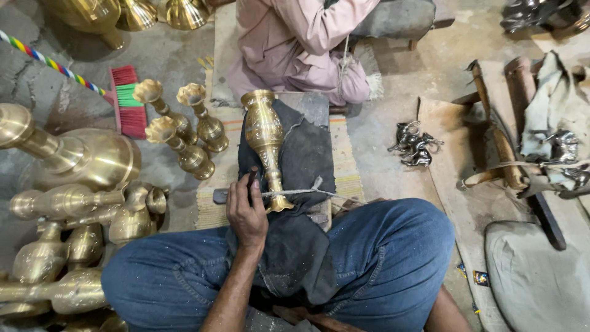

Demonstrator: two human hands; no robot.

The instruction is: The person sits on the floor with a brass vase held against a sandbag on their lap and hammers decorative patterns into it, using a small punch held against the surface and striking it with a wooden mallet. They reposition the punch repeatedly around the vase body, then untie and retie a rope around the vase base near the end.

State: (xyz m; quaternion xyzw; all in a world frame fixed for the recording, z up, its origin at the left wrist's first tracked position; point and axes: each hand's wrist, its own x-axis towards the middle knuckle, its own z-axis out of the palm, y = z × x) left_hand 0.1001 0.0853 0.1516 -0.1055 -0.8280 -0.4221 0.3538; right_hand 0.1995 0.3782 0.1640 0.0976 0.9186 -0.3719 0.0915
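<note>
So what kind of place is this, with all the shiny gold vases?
Probably a small metalwork workshop on the floor. The left hand holds a tool against a brass vase lying on a dark cloth, and more brass vases are piled beside it.

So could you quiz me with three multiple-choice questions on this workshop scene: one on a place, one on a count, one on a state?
1. Where does the brass vase being worked on lie?
A. on a dark cloth
B. on the broom
C. in a bucket

2. How many small vases with frilled rims stand just left of it?
A. one
B. three
C. six

3. What is the left hand doing?
A. resting open on the knee
B. gripping a dark tool
C. holding a cup

Answers: 1 A, the dark cloth is spread under it. 2 B, three stand upright together. 3 B, its fingers close around a dark tool by the vase's stem.
</note>
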